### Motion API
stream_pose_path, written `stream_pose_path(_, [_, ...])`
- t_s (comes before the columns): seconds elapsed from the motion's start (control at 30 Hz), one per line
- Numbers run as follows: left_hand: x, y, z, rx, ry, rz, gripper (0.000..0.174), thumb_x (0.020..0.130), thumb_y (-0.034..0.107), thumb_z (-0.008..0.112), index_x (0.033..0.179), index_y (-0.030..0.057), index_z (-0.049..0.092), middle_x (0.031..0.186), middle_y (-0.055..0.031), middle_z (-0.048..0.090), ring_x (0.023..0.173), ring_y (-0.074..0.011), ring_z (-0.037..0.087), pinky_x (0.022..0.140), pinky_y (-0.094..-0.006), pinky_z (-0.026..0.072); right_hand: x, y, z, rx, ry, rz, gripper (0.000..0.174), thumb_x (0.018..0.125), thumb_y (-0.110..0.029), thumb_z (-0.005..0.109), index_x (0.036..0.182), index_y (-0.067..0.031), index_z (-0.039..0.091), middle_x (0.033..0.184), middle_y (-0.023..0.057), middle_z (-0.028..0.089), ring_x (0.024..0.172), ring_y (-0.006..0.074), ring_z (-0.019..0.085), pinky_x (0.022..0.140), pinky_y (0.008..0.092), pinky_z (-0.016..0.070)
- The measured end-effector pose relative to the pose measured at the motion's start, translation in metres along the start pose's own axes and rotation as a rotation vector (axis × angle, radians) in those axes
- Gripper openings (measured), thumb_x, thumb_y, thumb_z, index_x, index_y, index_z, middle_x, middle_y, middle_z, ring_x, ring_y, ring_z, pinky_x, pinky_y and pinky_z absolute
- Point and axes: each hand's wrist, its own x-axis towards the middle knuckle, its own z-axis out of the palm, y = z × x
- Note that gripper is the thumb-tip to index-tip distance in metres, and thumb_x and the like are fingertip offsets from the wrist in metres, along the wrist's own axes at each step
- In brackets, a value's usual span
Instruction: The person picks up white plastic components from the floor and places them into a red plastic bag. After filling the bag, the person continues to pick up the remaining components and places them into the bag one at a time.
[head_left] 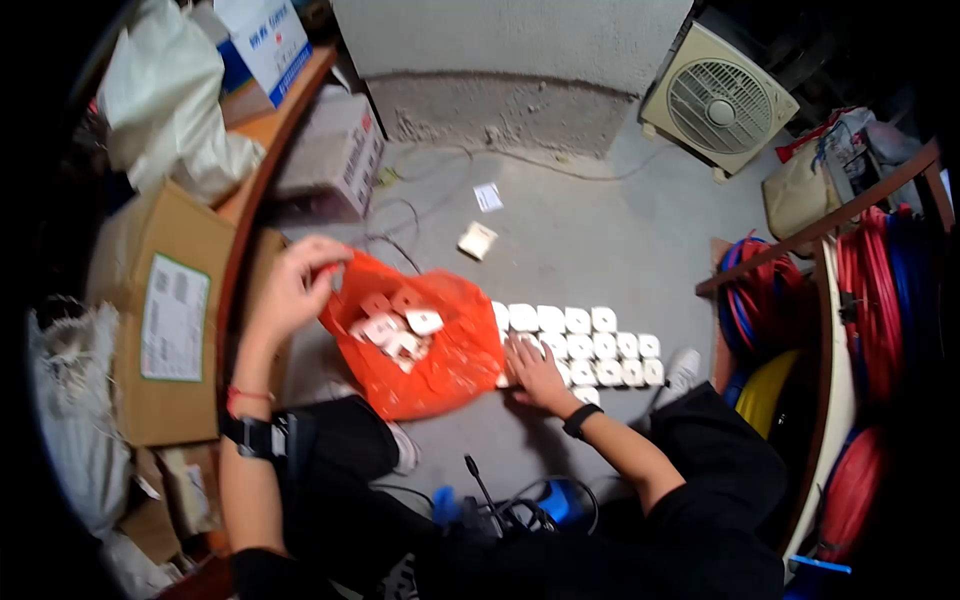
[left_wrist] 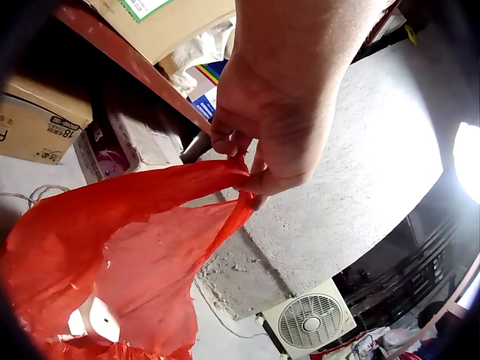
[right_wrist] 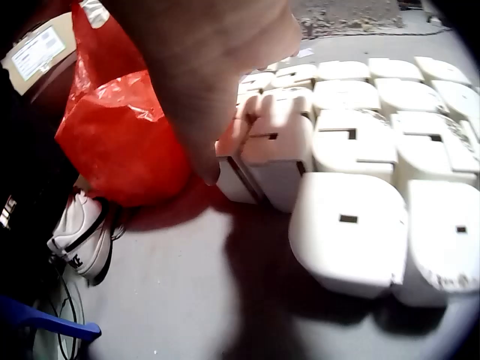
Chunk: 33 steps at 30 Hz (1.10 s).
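My left hand (head_left: 300,285) pinches the rim of a red plastic bag (left_wrist: 150,187) between thumb and fingers and holds it up. Several white plastic pieces (head_left: 385,330) lie inside the bag. My right hand (head_left: 540,375) is over the left end of rows of white plastic housings (head_left: 605,345) on the floor, its fingers spread across the ones beside the bag. In the right wrist view the thumb (right_wrist: 204,169) reaches down at the side of a white housing (right_wrist: 236,176) with a small slot in its top. The other fingertips are hidden in that view.
A lone off-white piece (head_left: 477,241) and a paper slip (head_left: 488,197) lie farther out. Cardboard boxes (head_left: 165,320) and a shelf stand left. A fan (head_left: 720,105) is at back right, with coiled cables (head_left: 765,290) on a rack. A shoe (right_wrist: 79,232) is near the bag.
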Motion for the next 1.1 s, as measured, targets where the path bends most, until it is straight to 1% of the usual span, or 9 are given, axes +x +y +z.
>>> stream_pose_path(0.13, [0.000, -0.011, 0.005, 0.025, 0.003, 0.085, 0.028, 0.073, -0.007, 0.046, 0.095, -0.0002, 0.061, 0.092, -0.0080, 0.058, 0.079, -0.0134, 0.056, 0.064, -0.0208, 0.0415, -0.040, 0.015, 0.001, 0.070, 0.001, 0.208, 0.103, 0.053, -0.039, 0.078, 0.135, -0.0104, 0.023, 0.139, 0.0130, 0.025, 0.125, 0.0288, 0.030, 0.099, 0.0489, 0.0271])
stream_pose_path(0.27, [0.000, -0.017, 0.006, -0.065, -0.020, 0.049, 0.026, 0.071, -0.008, 0.045, 0.092, -0.0048, 0.060, 0.092, -0.0107, 0.059, 0.087, -0.0185, 0.057, 0.076, -0.0257, 0.0443, -0.081, 0.032, 0.012, 0.066, 0.105, 0.335, 0.088, 0.048, -0.036, 0.080, 0.121, -0.0080, 0.039, 0.124, 0.0128, 0.039, 0.111, 0.0282, 0.042, 0.088, 0.0425, 0.0362])
stream_pose_path(0.47, [-0.006, -0.019, 0.000, -0.064, -0.039, 0.059, 0.029, 0.068, -0.007, 0.043, 0.091, -0.0061, 0.060, 0.094, -0.0127, 0.059, 0.091, -0.0231, 0.058, 0.085, -0.0283, 0.0444, -0.118, 0.020, 0.031, 0.190, 0.161, 0.774, 0.087, 0.046, -0.043, 0.082, 0.110, 0.0002, 0.042, 0.109, 0.0168, 0.045, 0.097, 0.0322, 0.048, 0.080, 0.0418, 0.0412])
stream_pose_path(0.57, [-0.010, -0.018, 0.000, -0.057, -0.030, 0.058, 0.029, 0.068, -0.008, 0.043, 0.091, -0.0061, 0.060, 0.095, -0.0128, 0.059, 0.091, -0.0233, 0.058, 0.085, -0.0283, 0.0446, -0.115, 0.015, 0.068, 0.269, 0.255, 0.878, 0.088, 0.044, -0.046, 0.082, 0.106, 0.0030, 0.042, 0.107, 0.0197, 0.045, 0.095, 0.0348, 0.048, 0.079, 0.0432, 0.0424])
stream_pose_path(0.7, [-0.013, -0.021, -0.002, -0.062, -0.023, 0.058, 0.029, 0.068, -0.007, 0.044, 0.091, -0.0051, 0.061, 0.094, -0.0128, 0.059, 0.090, -0.0234, 0.058, 0.083, -0.0280, 0.0447, -0.098, -0.002, 0.071, 0.384, 0.198, 1.028, 0.102, 0.043, -0.050, 0.082, 0.114, 0.0044, 0.033, 0.112, 0.0216, 0.043, 0.101, 0.0374, 0.046, 0.082, 0.0434, 0.0417])
stream_pose_path(0.73, [-0.013, -0.021, -0.001, -0.067, -0.027, 0.052, 0.028, 0.068, -0.007, 0.044, 0.091, -0.0048, 0.061, 0.094, -0.0127, 0.059, 0.090, -0.0234, 0.058, 0.083, -0.0280, 0.0447, -0.096, -0.006, 0.066, 0.476, 0.175, 1.065, 0.113, 0.042, -0.050, 0.082, 0.123, 0.0041, 0.025, 0.120, 0.0223, 0.037, 0.108, 0.0376, 0.040, 0.085, 0.0478, 0.0394])
stream_pose_path(0.83, [-0.014, -0.023, 0.000, -0.109, -0.017, 0.035, 0.027, 0.068, -0.007, 0.045, 0.091, -0.0046, 0.061, 0.094, -0.0124, 0.060, 0.089, -0.0232, 0.059, 0.082, -0.0278, 0.0446, -0.086, -0.018, 0.048, 0.476, 0.144, 1.137, 0.120, 0.042, -0.050, 0.082, 0.129, 0.0025, 0.018, 0.127, 0.0219, 0.030, 0.116, 0.0373, 0.033, 0.086, 0.0544, 0.0364])
stream_pose_path(0.93, [-0.016, -0.023, -0.002, -0.046, -0.032, 0.038, 0.028, 0.072, -0.008, 0.044, 0.095, -0.0040, 0.060, 0.097, -0.0087, 0.058, 0.087, -0.0153, 0.056, 0.073, -0.0222, 0.0430, -0.074, -0.020, 0.053, 0.511, 0.132, 1.231, 0.124, 0.041, -0.046, 0.083, 0.132, 0.0008, 0.014, 0.131, 0.0213, 0.025, 0.120, 0.0369, 0.026, 0.087, 0.0589, 0.0336])
stream_pose_path(1.1, [-0.018, -0.024, -0.004, -0.039, -0.029, 0.060, 0.030, 0.072, -0.008, 0.044, 0.096, -0.0036, 0.060, 0.099, -0.0087, 0.058, 0.087, -0.0148, 0.057, 0.072, -0.0218, 0.0427, -0.069, -0.017, 0.059, 0.536, 0.080, 1.293, 0.118, 0.042, -0.037, 0.084, 0.131, -0.0001, 0.016, 0.128, 0.0204, 0.026, 0.118, 0.0370, 0.028, 0.088, 0.0531, 0.0371])
